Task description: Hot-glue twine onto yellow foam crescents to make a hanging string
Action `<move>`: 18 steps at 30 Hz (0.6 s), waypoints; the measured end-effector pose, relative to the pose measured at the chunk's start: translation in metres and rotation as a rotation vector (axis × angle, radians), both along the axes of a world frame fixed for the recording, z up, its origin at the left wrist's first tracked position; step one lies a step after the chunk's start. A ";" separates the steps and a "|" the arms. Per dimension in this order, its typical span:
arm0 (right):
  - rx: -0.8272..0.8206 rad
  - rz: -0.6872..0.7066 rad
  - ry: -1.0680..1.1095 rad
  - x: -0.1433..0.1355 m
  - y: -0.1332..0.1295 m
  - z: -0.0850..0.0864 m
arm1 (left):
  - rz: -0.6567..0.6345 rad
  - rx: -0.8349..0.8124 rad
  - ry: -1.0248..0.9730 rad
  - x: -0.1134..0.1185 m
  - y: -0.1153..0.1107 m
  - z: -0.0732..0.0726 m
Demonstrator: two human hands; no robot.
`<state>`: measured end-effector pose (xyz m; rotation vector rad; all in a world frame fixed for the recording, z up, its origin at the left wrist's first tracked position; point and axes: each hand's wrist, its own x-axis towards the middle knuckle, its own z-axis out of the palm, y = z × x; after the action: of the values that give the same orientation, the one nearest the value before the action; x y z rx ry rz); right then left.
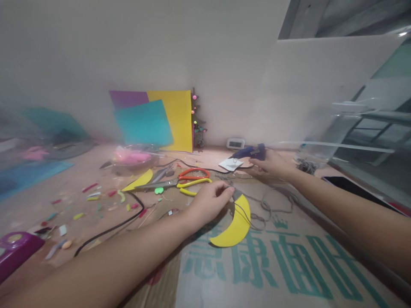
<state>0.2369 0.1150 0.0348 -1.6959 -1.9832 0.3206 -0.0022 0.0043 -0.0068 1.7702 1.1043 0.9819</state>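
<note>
A yellow paper crescent [241,222] with grey string at its upper tip lies at the middle front. My left hand [212,203] is closed in a pinch at that tip; its fingers partly hide the contact. Farther back and to the right, my right hand [272,164] is curled at a dark blue glue gun [253,152], whose nozzle points left above a small white paper piece [230,164]. Just beyond my left hand lie scissors [194,174] with one orange and one yellow handle. Loose grey string [272,208] trails to the right of the crescent.
Colored sheets [180,119] lean on the wall beside a small decorated tree [198,122]. A clear bowl [133,156] holds pink material. Paper scraps [78,216] and a black cord [112,224] spread leftward. A purple tool [17,252] sits front left, a dark phone-like device [356,192] right.
</note>
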 end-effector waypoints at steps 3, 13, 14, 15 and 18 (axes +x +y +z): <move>-0.041 -0.013 -0.009 0.000 -0.010 0.004 | 0.009 -0.006 -0.008 0.000 0.000 -0.001; 0.001 0.223 0.259 0.016 -0.085 0.007 | -0.007 0.000 -0.004 -0.003 0.003 -0.003; 0.019 0.202 0.276 0.015 -0.095 0.003 | 0.000 -0.001 -0.011 -0.003 0.003 -0.004; 0.032 0.170 0.291 0.014 -0.104 -0.002 | 0.007 -0.001 -0.018 -0.002 0.003 -0.004; 0.024 0.124 0.291 0.013 -0.127 -0.017 | 0.026 0.010 -0.054 -0.002 0.003 -0.005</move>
<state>0.2494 -0.0122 0.0183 -1.4226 -1.8696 0.5516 -0.0042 0.0074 -0.0114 1.7317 1.0926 1.0466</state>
